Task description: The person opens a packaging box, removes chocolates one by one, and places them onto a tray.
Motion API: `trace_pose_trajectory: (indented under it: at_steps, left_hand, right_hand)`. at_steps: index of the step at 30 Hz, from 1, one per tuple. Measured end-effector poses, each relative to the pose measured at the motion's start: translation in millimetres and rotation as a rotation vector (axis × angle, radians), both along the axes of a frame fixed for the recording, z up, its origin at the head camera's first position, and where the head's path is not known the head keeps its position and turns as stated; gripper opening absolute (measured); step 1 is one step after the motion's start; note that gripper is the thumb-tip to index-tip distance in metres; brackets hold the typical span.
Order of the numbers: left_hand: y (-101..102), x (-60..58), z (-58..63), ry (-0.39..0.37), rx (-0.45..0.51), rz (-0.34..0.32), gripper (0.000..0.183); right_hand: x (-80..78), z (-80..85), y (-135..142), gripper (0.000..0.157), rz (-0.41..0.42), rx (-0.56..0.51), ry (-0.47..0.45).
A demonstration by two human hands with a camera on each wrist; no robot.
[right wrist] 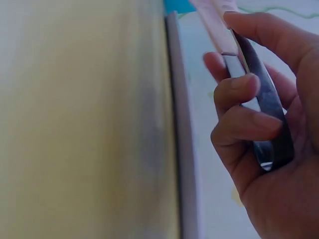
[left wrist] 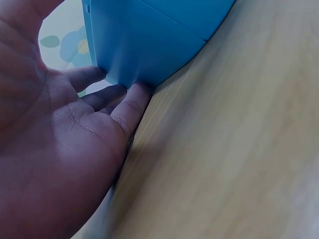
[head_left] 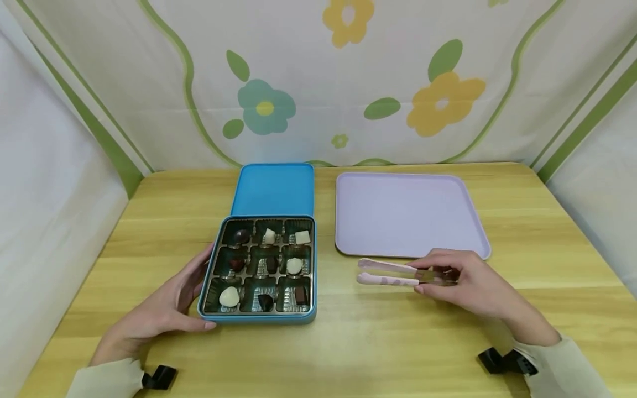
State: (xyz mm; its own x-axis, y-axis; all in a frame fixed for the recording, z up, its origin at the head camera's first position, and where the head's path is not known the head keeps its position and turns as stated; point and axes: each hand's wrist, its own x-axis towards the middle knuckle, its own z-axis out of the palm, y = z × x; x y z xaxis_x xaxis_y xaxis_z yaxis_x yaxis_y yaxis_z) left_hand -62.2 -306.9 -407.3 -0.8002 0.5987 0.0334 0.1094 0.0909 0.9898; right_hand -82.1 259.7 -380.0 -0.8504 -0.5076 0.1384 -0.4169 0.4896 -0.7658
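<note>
A blue tin (head_left: 308,319) holds a dark divided insert with a dark, white or reddish-brown chocolate (head_left: 229,297) in each compartment. My left hand (head_left: 164,307) rests against the tin's left side, its fingers spread and the thumb at the near left corner. In the left wrist view, the fingertips (left wrist: 139,92) touch the blue wall low down by the tabletop. My right hand (head_left: 465,279) holds a pair of tongs (head_left: 388,281) by the metal end, fingers curled round it. The tongs' pink tips point left toward the tin, slightly apart, with nothing between them.
A blue lid (head_left: 273,188) lies flat directly behind the tin. To the right is a lilac tray (head_left: 408,213), its near edge just behind the tongs. The wooden table (head_left: 348,354) ends at a flower-patterned curtain (head_left: 318,83) at the back.
</note>
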Motion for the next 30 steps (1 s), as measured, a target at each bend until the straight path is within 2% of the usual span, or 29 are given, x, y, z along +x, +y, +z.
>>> trace_pose_trajectory:
  at_steps: [6,11,13,18,22,25,30]
  left_hand:
    - [-1,3.9,-1.9,-0.016,0.030,-0.007,0.132]
    - [-1,4.2,-3.5,-0.020,0.038,-0.009,0.132]
    - [-1,3.3,-3.7,-0.014,0.031,-0.008,0.132]
    - [-1,2.2,-3.0,-0.015,0.018,0.006,0.132]
    - [-2,1.8,-2.1,-0.001,0.015,0.008,0.132]
    - [-1,1.4,-1.9,0.009,0.010,0.009,0.132]
    - [0,0.6,-3.4,-0.009,0.007,0.013,0.133]
  right_hand:
    - [-10.9,22.7,-16,0.032,-0.064,0.076,0.028]
    - [-25.3,34.9,-32,0.034,-0.038,0.060,0.143]
    - [-30.7,39.9,-39,0.034,-0.065,0.063,0.178]
    - [-43.0,53.4,-59,0.027,-0.157,0.040,0.161]
    - [-54.1,59.1,-77,0.025,-0.137,-0.018,0.215]
    - [-61.8,60.5,-91,0.025,-0.138,-0.022,0.256]
    - [-69.2,60.5,-109,0.028,-0.145,0.011,0.237]
